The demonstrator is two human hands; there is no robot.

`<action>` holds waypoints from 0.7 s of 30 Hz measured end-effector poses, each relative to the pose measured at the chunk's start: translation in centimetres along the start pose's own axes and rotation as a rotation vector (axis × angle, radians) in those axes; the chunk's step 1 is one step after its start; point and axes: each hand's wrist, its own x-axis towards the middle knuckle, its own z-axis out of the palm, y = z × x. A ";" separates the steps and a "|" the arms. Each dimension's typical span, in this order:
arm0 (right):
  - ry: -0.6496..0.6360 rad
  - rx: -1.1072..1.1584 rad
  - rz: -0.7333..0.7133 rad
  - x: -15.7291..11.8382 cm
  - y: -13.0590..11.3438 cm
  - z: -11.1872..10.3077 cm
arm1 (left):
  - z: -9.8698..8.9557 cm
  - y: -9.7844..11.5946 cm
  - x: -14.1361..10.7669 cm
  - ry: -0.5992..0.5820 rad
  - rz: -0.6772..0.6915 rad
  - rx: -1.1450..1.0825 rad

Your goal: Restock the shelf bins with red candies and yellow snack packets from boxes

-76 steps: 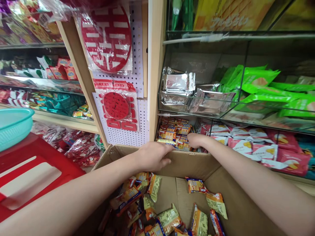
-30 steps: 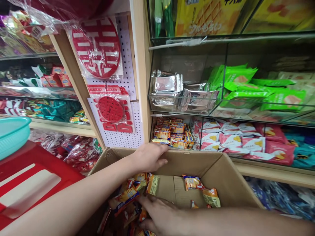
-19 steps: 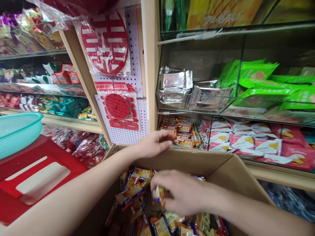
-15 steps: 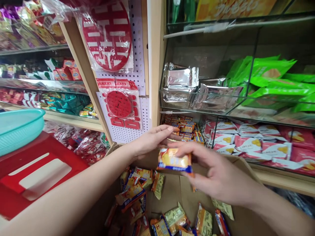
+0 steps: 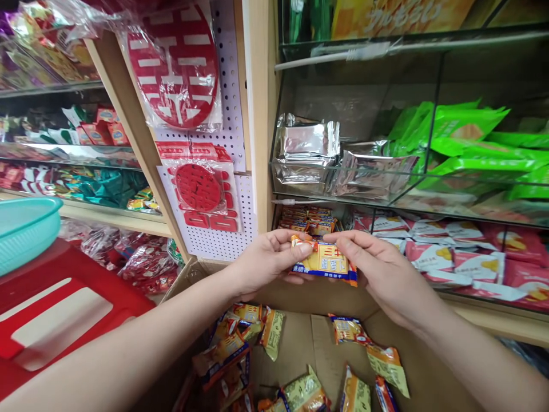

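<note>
Both my hands hold one yellow, orange and blue biscuit packet (image 5: 328, 264) above the open cardboard box. My left hand (image 5: 274, 257) pinches its left end, thumb on top. At the other end, my right hand (image 5: 381, 269) has its thumb and fingers closed on the upper right edge. Below, in the cardboard box (image 5: 300, 326), lie several similar packets, some with a pale patterned side up, like the biscuit packet (image 5: 388, 366) at the right. Just behind my hands, a shelf bin holds small orange packets (image 5: 309, 220), partly hidden by my fingers.
Glass-fronted shelves at the right hold silver packets (image 5: 306, 140), green packets (image 5: 467, 131) and pink-and-white packets (image 5: 454, 257). Red paper decorations (image 5: 199, 189) hang on a pegboard. At the left, a turquoise basket (image 5: 30, 229) sits on a red stool (image 5: 64, 320).
My left hand has come down from near the shelf bin and taken the packet's left end. My right hand has shifted right along it. A packet in the box behind it now shows.
</note>
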 end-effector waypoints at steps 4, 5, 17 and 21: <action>-0.043 0.113 0.067 0.1 0.2 -0.3 | 0.5 0.2 -0.2 0.028 0.001 -0.028; -0.080 0.109 0.067 0.1 0.2 -0.3 | 0.6 0.2 -0.2 0.051 0.014 -0.004; 0.160 -1.286 -0.157 5.3 1.2 -2.9 | -1.6 -2.0 1.2 0.183 0.452 1.192; 0.153 -1.368 0.009 8.2 2.7 -2.7 | -1.5 -2.6 1.2 0.127 0.401 1.353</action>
